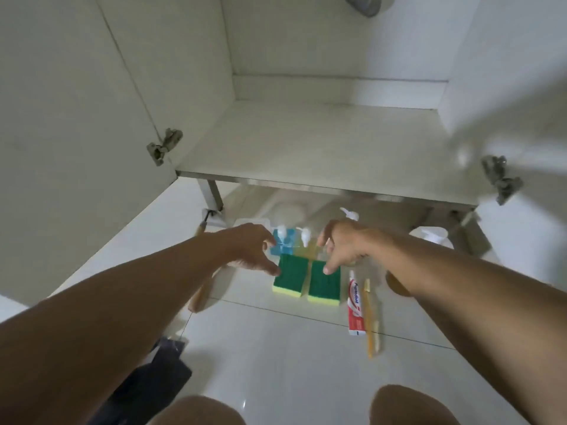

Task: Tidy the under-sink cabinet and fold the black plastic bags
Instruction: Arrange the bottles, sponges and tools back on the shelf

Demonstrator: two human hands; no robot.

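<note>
Head view: the cabinet [306, 142] stands open with a bare shelf; its contents lie on the floor [276, 348] in front. Left hand [251, 250] and right hand [340, 250] both reach with open, empty grips toward two green sponges [306, 280], beside pump bottles [294, 243], a toothpaste tube [356, 302] and a toothbrush [369, 320]. Black plastic bags [159, 372] lie at lower left, beside the left forearm. Judgement: the film is light, limp and slippery; pinch corners and flatten before folding.
</note>
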